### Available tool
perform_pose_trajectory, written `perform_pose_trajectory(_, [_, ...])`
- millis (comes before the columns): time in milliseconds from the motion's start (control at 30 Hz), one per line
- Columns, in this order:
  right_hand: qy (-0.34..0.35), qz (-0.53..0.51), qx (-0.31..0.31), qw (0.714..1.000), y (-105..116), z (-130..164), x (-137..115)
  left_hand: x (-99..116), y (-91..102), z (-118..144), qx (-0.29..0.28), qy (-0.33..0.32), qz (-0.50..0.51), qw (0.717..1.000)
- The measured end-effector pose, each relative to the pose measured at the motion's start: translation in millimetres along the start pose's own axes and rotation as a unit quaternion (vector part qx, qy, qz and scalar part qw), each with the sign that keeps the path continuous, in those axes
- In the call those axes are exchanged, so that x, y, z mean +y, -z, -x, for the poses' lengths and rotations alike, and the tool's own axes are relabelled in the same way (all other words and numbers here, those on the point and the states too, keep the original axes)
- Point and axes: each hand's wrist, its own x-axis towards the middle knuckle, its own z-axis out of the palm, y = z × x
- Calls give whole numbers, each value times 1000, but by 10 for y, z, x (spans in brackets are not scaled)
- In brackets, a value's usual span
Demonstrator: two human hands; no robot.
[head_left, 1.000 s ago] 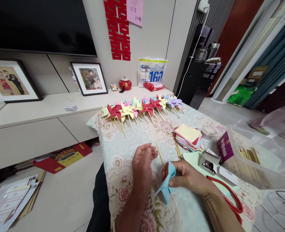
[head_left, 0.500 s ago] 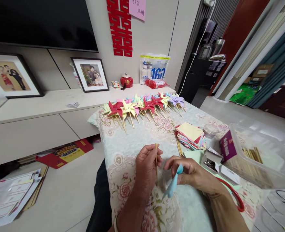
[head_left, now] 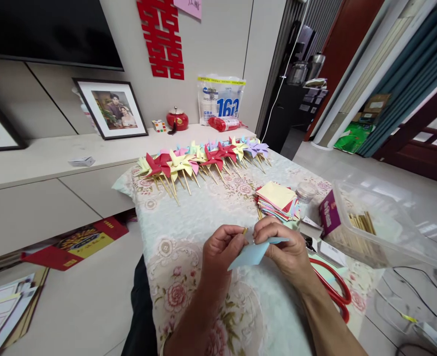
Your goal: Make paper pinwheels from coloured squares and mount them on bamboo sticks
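My left hand (head_left: pixel 221 249) is closed around a thin wooden stick (head_left: pixel 244 231); only its tip shows above the fingers. Close beside it, my right hand (head_left: pixel 283 242) pinches a light blue paper pinwheel (head_left: pixel 253 256), whose folded blades reach left below the fingertips. The stick's tip and the pinwheel's centre are near each other, but whether they touch I cannot tell. Finished-looking pinwheels on sticks (head_left: pixel 203 160) in red, yellow, purple and pink lie in a row at the table's far end. A stack of coloured paper squares (head_left: pixel 277 198) sits beyond my right hand.
Red-handled scissors (head_left: pixel 342 296) lie right of my right forearm. Behind them are a small open box (head_left: pixel 331 252), a round clear container (head_left: pixel 306 192) and a clear plastic bin (head_left: pixel 381 252) holding wooden sticks (head_left: pixel 363 222). A flowered cloth (head_left: pixel 173 217) covers the table.
My right hand has brought the blue pinwheel up and left against my left hand, turning it flatter. The stick, upright before, now points its tip toward the pinwheel. The view has swung right.
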Motion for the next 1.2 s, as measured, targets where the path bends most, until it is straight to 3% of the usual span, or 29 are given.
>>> perform_pose_trajectory(467, [70, 54, 50, 995, -61, 14, -8, -38, 13, 19, -59, -16, 2, 998])
perform_pose_trajectory(900, [91, 39, 34, 995, -61, 6, 4, -87, 61, -9, -90, -61, -4, 994])
perform_pose_trajectory(1200, [85, 40, 18, 995, -62, 4, -19, -124, 90, 5, -94, -51, -24, 994])
